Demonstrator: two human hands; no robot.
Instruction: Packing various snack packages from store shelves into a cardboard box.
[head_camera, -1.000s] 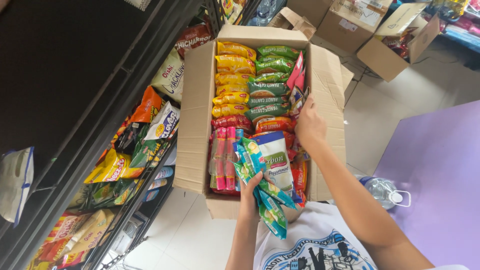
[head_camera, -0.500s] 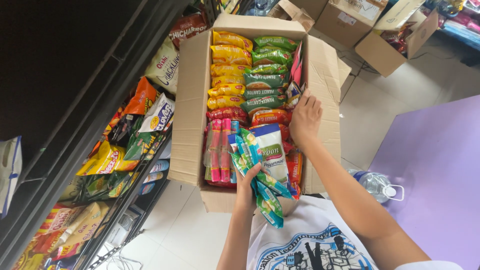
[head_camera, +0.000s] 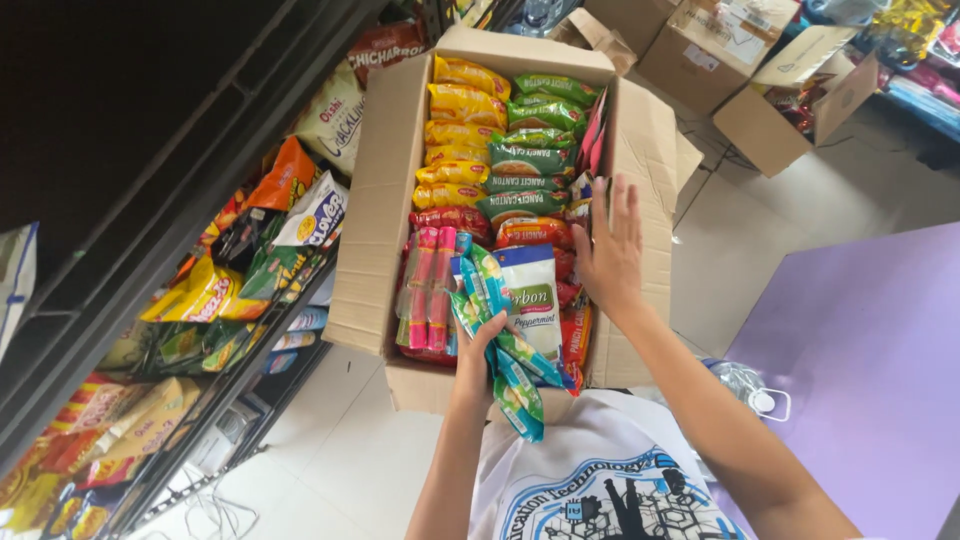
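Now, over on the far left, a dark shelf rack (head_camera: 150, 150) runs up the side, its lower tiers packed with snack bags (head_camera: 290, 215) in orange, yellow, green and white, all leaning against each other. Just right of it stands the big open cardboard box (head_camera: 375, 230), propped against the person's body, its near wall right at the white printed shirt (head_camera: 590, 480). Inside, along the left wall, there's a column of yellow noodle packs (head_camera: 462, 105) running to the far end, and a column of green noodle packs (head_camera: 535, 160) beside it; nearer the front left corner sit pink tube packs (head_camera: 428, 290) standing on end. The left hand (head_camera: 475, 355) is closed around a strip of teal and green sachets (head_camera: 505, 340), gripping it at the near edge of the box, the strip's lower end hanging out over the front wall. Touching that strip on its right lies a white candy bag (head_camera: 532, 300), flat on top of red packs (head_camera: 575, 335). Then the right hand (head_camera: 608, 255): it's open, fingers spread and flat, holding nothing, hovering by the right wall of the box over the packs there. Further right, on the pale tiled floor, a clear water bottle (head_camera: 745, 385) rests beside a purple surface (head_camera: 870, 360), and more cardboard boxes (head_camera: 790, 95) stand open at the far right.
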